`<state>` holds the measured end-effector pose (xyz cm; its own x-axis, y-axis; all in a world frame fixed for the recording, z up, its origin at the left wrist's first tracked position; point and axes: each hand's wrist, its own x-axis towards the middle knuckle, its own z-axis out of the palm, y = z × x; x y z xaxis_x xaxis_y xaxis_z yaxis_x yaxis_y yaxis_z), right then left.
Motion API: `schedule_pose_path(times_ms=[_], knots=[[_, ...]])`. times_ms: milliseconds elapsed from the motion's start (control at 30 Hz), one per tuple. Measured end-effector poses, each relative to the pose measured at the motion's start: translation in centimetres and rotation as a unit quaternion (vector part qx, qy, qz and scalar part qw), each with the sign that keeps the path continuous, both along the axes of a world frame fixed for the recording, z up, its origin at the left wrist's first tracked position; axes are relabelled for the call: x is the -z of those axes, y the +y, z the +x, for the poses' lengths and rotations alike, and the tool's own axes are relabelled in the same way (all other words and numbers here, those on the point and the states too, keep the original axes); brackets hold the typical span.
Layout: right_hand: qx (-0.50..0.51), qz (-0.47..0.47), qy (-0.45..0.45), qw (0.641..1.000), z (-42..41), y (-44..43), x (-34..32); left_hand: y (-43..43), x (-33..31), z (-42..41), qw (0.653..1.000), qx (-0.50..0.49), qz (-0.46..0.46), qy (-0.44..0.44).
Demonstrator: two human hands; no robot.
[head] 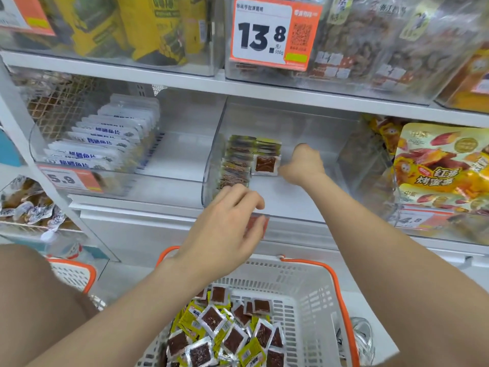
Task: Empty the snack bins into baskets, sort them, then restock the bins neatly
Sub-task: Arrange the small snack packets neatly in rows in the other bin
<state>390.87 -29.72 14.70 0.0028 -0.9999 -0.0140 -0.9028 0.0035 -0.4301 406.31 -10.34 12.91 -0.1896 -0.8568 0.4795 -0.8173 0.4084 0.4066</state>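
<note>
Hands: right hand (301,162) pinches a brown packet (266,164) in the clear bin (209,178); left hand (225,223) grip unclear.

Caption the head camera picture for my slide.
Restocking from the basket: right hand sets a packet beside the row in the clear bin; left hand holds a second packet at its front.

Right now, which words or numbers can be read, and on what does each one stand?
"13.8": upper orange price tag
"5.9": left price tag
"4.8": right price tag
"烤蜜薯": yellow bag
Small print on the white packets and basket sachets: too blurred.
</note>
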Motion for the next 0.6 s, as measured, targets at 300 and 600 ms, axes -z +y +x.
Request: schedule_pose_path(times_ms=[300, 600], knots=[[-0.249, -0.219, -0.265, 0.906, -3.3, 20.2, 0.4, 6.4, 2.8, -1.8, 0.973, -0.104, 0.175, -0.112], [-0.210, 0.294, 0.043, 0.931, -5.7, 25.0, 23.2, 7.6, 21.5, 4.1, 0.761, -0.030, 0.599, -0.246]])
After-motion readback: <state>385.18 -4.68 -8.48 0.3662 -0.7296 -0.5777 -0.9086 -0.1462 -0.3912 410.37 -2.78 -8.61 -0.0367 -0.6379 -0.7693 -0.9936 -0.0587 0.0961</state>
